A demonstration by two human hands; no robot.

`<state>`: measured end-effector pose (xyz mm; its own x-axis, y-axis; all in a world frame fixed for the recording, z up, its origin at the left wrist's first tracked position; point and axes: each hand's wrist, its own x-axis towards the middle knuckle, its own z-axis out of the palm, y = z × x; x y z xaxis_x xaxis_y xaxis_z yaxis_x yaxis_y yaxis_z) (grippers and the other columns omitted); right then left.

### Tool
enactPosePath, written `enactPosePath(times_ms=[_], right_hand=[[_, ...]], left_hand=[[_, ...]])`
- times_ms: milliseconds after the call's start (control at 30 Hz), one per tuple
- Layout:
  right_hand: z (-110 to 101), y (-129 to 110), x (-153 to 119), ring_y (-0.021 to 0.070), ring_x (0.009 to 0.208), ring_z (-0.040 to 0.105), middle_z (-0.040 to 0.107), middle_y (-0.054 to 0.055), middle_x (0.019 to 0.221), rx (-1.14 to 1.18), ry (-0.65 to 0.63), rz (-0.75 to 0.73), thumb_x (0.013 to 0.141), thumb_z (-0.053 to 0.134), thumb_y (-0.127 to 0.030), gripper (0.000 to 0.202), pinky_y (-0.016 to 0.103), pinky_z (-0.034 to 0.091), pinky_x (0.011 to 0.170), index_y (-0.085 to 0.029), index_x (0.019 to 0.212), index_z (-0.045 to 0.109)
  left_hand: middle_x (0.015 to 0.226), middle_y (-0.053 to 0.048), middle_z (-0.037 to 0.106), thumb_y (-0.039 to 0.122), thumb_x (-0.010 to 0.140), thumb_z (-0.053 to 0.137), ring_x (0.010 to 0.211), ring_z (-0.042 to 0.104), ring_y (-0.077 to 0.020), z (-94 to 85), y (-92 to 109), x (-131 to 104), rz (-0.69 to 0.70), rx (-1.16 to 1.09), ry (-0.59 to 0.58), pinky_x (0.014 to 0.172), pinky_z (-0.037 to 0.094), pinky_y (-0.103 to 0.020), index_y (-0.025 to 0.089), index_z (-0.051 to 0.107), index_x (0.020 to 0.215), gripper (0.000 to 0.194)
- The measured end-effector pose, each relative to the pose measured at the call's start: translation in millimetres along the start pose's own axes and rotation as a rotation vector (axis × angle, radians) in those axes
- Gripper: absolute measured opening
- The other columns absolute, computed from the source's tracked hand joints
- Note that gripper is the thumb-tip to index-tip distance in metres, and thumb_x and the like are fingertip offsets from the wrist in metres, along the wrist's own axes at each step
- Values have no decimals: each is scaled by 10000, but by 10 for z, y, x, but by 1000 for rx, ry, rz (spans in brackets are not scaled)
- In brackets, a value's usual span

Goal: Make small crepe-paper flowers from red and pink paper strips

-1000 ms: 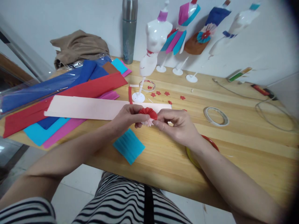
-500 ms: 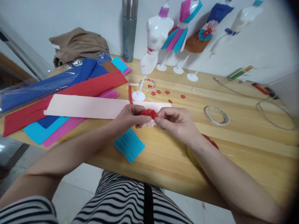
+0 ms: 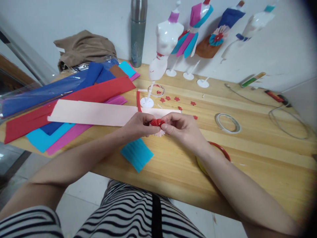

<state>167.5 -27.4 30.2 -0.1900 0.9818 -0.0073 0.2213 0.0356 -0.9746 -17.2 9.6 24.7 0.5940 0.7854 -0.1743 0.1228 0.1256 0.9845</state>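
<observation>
A small pleated red paper flower [image 3: 157, 122] with a pale pink layer [image 3: 160, 133] under it is pinched between my two hands above the table. My left hand [image 3: 139, 125] grips its left side, thumb on top. On its right side, my right hand [image 3: 178, 127] holds it between thumb and fingertips. Behind my hands lies a long pale pink paper strip [image 3: 99, 113], with a narrow red strip [image 3: 138, 99] across it. A teal paper piece [image 3: 137, 154] rests on the table just below my left hand. Small red paper flowers [image 3: 176, 99] lie beyond my hands.
White mannequin [image 3: 168, 36] and other dressed mannequins stand along the wall beside a bottle [image 3: 137, 39]. Coloured paper [image 3: 99, 88] is piled left. On the right are a tape roll [image 3: 237, 127], a cable [image 3: 292, 130] and a red-rimmed round object [image 3: 224, 151] under my right forearm.
Both hands still hold the flower, and its red pleats look more gathered. My right hand has shifted slightly left, and a small red piece now shows beyond it.
</observation>
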Motion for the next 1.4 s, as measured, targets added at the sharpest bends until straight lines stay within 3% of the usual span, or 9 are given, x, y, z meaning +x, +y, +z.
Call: enactPosePath(times_ms=[167,367,567,900,1067,1233,1400], right_hand=[[44,60,7,104,528,472,594,-5,602,6,15,56,718,757,-423,276,262,353,501,-182,688,627],[39,37,-6,128,591,573,641,-10,698,85,-7,-1,735,750,-384,272,283,442,563,-206,911,644],[66,97,-5,112,513,506,612,1,592,-31,3,-2,750,727,-412,260,265,360,493,-184,695,616],[89,29,-21,128,507,587,654,0,587,93,-17,8,739,753,-417,266,269,435,489,-191,710,616],[102,19,-20,115,486,565,642,-12,560,83,2,16,729,756,-415,271,257,411,483,-192,691,608],[114,30,-18,113,480,543,620,-18,545,88,-27,27,727,754,-448,299,258,399,485,-195,685,600],[84,42,-17,93,487,478,581,-25,544,18,12,13,717,759,-454,317,250,358,485,-180,670,606]], left_hand=[[527,70,348,278,656,629,517,297,-47,9,-13,13,12,125,-24,508,181,-230,160,465,555,226],[558,68,301,312,662,622,552,275,-59,13,43,-6,9,240,-15,524,167,-240,168,423,554,268],[569,64,292,311,669,592,564,263,-62,16,74,-19,13,293,-49,521,168,-239,176,386,549,275],[579,65,278,347,690,586,559,263,-67,-25,128,-32,-5,301,-121,510,164,-241,183,396,582,272],[587,72,279,318,704,586,558,270,-61,-18,102,-32,84,317,-101,505,179,-228,185,375,598,271],[580,73,315,287,704,615,562,307,-60,-3,73,-48,131,350,-55,507,203,-218,172,430,612,236],[583,60,447,376,720,700,555,409,-66,-42,12,-31,145,205,-48,514,295,-203,142,596,734,256]])
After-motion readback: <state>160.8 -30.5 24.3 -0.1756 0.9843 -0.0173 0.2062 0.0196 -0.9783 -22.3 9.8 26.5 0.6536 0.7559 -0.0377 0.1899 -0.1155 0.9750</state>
